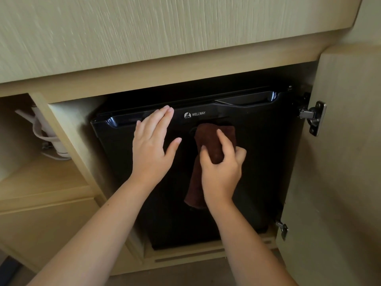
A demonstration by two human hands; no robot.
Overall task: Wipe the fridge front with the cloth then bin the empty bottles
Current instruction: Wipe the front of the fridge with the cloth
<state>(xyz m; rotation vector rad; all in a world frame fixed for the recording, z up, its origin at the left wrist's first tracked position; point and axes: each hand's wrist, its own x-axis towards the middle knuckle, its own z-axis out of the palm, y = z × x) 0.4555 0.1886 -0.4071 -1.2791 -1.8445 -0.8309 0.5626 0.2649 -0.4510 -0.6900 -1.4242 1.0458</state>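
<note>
Pressed against the black Wellway mini-fridge door (257, 153), just below the logo: brown cloth (214, 141), probably soft, light and limp, best gripped bunched mid-length. Clamped there by right hand (221, 172), fingers and thumb curled round it, tail hanging below. Left hand (153, 145) spread flat, fingers straight, seemingly bracing the door's upper edge.

A pale wood-grain cabinet (185, 69) carries a glossy black mini fridge (257, 162) marked WELLWAY, which stands upright on the base board (185, 252) of its open compartment, while the light wooden shelf (41, 176) in the neighbouring compartment holds a white corded object (59, 149) near its back.
</note>
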